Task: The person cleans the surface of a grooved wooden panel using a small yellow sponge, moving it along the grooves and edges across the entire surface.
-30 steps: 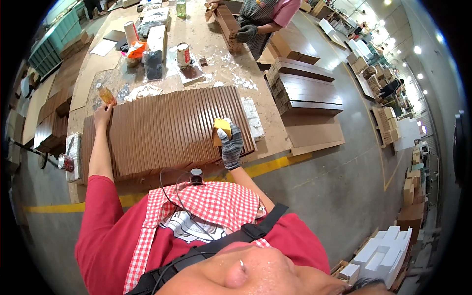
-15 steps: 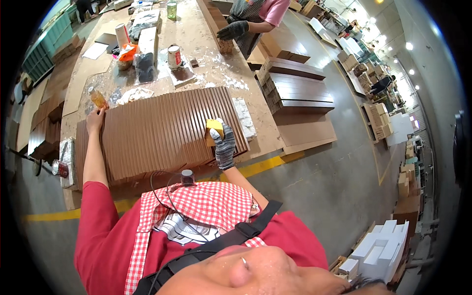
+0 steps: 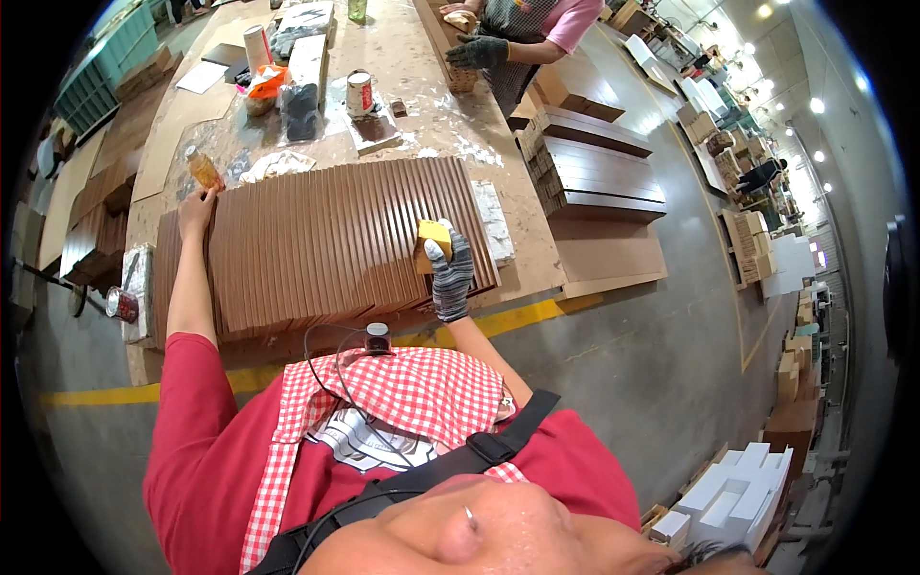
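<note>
A long row of brown boards stands packed on edge along the near side of the workbench. My right hand, in a grey striped glove, is closed round a yellow sponge block over the right part of the row. My bare left hand reaches to the row's far left corner. Its fingers are closed at the lower end of a small clear bottle of amber liquid, which leans up and left; the exact grip is partly hidden. Just beyond the boards lies a crumpled whitish cloth.
On the workbench stand a labelled can, an orange bag and a black pad. Across it, a person's gloved hand rests on a stack. Brown panels are piled at the right; a red tin is at the left.
The whole view has shifted slightly, so the bench sits higher and further right. My right hand stays over the same part of the boards with the sponge; my left hand keeps its place.
</note>
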The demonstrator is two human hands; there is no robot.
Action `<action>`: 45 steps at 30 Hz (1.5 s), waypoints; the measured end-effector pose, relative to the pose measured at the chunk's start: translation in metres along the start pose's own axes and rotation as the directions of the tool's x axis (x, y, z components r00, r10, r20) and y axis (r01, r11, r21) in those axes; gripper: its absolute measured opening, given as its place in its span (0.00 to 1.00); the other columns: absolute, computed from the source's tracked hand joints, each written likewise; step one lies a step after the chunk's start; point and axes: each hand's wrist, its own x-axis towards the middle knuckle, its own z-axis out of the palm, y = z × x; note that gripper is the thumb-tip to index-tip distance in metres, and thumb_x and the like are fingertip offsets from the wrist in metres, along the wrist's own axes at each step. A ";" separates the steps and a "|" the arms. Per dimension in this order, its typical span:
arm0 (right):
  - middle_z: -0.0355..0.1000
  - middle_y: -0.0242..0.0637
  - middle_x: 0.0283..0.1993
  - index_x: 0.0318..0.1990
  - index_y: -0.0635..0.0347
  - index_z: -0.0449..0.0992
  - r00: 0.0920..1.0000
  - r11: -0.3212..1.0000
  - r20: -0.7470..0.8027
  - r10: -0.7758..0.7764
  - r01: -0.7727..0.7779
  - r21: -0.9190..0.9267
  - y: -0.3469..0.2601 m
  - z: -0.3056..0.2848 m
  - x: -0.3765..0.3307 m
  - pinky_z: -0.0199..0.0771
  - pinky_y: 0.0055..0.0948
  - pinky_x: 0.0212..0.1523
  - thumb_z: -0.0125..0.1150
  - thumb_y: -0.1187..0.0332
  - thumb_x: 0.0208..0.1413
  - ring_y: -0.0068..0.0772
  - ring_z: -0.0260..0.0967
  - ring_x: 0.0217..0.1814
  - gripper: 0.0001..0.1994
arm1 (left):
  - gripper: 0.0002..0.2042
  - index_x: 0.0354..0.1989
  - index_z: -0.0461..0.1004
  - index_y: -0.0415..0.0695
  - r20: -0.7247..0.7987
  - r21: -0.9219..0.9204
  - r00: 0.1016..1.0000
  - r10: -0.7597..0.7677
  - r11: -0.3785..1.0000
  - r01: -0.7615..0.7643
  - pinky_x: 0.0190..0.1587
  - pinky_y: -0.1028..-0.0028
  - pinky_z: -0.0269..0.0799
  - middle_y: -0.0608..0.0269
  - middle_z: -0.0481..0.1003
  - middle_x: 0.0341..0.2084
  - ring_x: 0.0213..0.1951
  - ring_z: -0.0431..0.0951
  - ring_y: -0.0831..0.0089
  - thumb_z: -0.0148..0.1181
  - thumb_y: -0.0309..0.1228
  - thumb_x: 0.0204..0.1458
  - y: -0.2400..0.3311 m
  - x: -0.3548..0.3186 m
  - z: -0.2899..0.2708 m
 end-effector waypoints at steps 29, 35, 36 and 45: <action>0.68 0.39 0.49 0.51 0.66 0.67 0.998 0.986 0.015 0.061 -0.063 0.154 -0.002 0.000 0.000 0.63 0.29 0.54 0.59 0.65 0.55 0.30 0.64 0.51 0.19 | 0.21 0.38 0.77 0.46 0.008 0.044 1.000 -0.024 0.999 0.024 0.44 0.59 0.69 0.48 0.76 0.36 0.41 0.75 0.53 0.50 0.50 0.50 0.006 -0.001 -0.002; 0.68 0.37 0.49 0.52 0.64 0.67 0.994 0.977 0.024 0.106 -0.109 0.181 0.002 0.001 0.000 0.67 0.28 0.51 0.60 0.66 0.54 0.28 0.65 0.49 0.20 | 0.22 0.37 0.77 0.44 -0.006 0.037 1.000 -0.004 0.999 0.005 0.44 0.60 0.69 0.48 0.75 0.36 0.41 0.75 0.53 0.50 0.51 0.50 -0.004 0.003 0.000; 0.68 0.38 0.49 0.52 0.65 0.66 0.994 0.979 0.020 0.104 -0.106 0.177 0.001 0.002 -0.001 0.66 0.28 0.52 0.59 0.66 0.55 0.28 0.65 0.49 0.20 | 0.22 0.37 0.77 0.43 -0.002 0.044 1.000 -0.014 0.999 0.014 0.44 0.60 0.69 0.48 0.75 0.36 0.41 0.75 0.53 0.50 0.51 0.50 -0.006 0.003 -0.001; 0.68 0.36 0.48 0.52 0.67 0.67 0.996 0.969 0.007 0.091 -0.090 0.230 0.004 0.001 -0.002 0.65 0.26 0.51 0.60 0.68 0.54 0.28 0.64 0.48 0.19 | 0.22 0.35 0.79 0.48 -0.058 0.088 0.998 -0.026 0.996 0.031 0.44 0.61 0.71 0.52 0.77 0.34 0.39 0.77 0.56 0.50 0.53 0.49 -0.009 0.001 0.010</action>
